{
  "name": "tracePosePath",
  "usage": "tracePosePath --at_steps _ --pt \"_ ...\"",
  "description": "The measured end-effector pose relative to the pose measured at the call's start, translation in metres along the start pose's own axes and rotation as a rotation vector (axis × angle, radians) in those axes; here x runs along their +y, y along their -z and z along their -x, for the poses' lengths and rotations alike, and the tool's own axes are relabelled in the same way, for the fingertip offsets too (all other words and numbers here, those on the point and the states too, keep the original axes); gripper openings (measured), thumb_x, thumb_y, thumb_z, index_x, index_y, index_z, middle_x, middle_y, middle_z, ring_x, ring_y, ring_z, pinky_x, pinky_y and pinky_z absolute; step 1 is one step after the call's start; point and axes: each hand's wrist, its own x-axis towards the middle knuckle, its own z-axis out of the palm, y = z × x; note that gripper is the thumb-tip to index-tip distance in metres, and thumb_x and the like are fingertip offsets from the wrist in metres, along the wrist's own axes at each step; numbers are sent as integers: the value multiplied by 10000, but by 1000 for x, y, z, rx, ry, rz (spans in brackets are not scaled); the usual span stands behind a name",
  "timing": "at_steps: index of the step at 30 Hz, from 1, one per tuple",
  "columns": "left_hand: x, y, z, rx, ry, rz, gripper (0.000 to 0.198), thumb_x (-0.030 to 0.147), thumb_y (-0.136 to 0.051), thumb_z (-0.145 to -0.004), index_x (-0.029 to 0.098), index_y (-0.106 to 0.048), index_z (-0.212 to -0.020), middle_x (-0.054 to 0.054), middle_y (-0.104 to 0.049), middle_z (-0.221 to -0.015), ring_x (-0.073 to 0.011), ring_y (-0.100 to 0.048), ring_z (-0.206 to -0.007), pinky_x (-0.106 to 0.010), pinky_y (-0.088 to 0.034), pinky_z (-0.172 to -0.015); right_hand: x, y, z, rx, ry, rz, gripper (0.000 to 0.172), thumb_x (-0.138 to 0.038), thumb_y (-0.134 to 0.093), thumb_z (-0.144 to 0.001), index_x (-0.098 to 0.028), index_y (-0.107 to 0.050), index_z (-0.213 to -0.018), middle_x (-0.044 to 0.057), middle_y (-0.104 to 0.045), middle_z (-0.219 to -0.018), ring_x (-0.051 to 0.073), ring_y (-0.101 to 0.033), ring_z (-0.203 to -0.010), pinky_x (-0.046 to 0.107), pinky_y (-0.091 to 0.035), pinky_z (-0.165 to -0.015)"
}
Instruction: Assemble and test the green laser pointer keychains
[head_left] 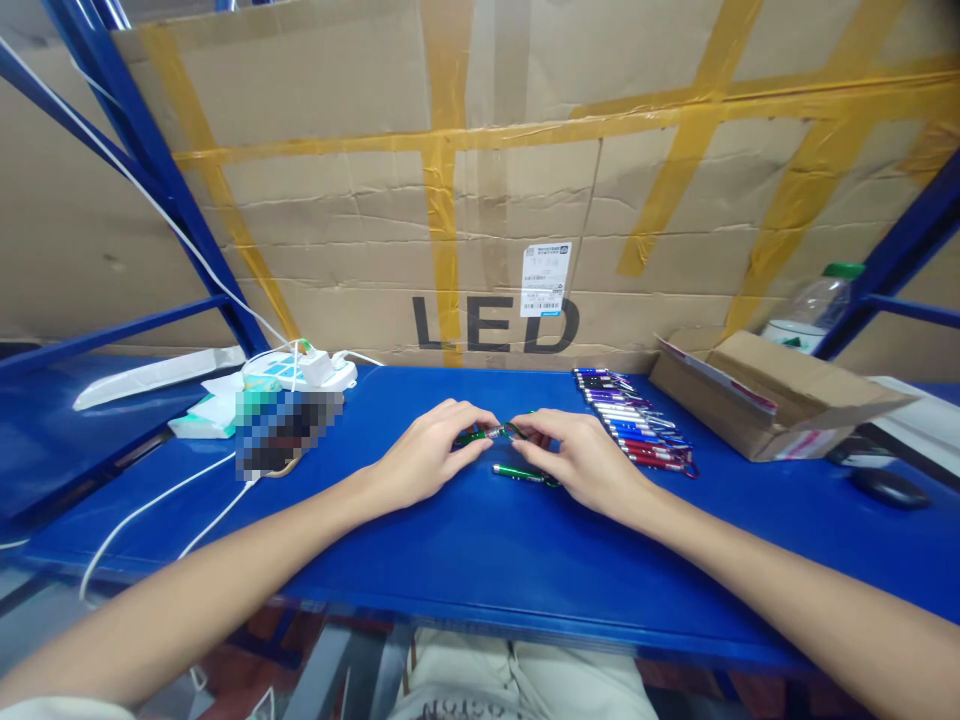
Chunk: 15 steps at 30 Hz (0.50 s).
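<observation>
The left hand (431, 455) is closed in a pinch, thumb and fingers gripping a slim green tube (472, 437) with a metallic section at its right end. The right hand (589, 458) is closed likewise on the dark loop at that end; the exact finger contact is partly hidden. The held tube is located between the two hands, over the middle of the blue worktop (420, 555).

A second green tube (517, 473) lies on the worktop, just on the near side of the held one, with its right end close to the right hand's fingers.

To the right of the right hand, a row of tubes (630, 425) lies side by side, with clips at their right ends. Colours include blue, black, purple, silver and red; the red units are nearest the wearer.

Right of the row stands an opened cardboard box (806, 390), with a black mouse (891, 487) near it. At the left side, a white power strip (337, 377) carries plugged-in cables.
</observation>
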Motion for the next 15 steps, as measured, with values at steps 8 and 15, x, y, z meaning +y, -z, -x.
tracePosePath --at_steps 8,15 --pt "-1 0 1 3 -2 23 149 285 -638 -1090 219 -686 -1215 -45 -748 -1110 -210 -650 -986 -356 -526 -899 -1 3 0 21 27 28 178 -241 -642 -1053 -202 -812 -1082 31 -769 -871 205 -699 -800 312 -482 -749" --pt "0 1 0 5 -29 48 152 312 -645 -1089 212 -694 -1193 -47 -736 -1063 -206 -646 -958 -347 -528 -871 -6 4 1 7 15 0 219 -257 -617 -1069 -204 -828 -1041 39 -779 -887 205 -699 -801 309 -486 -750"
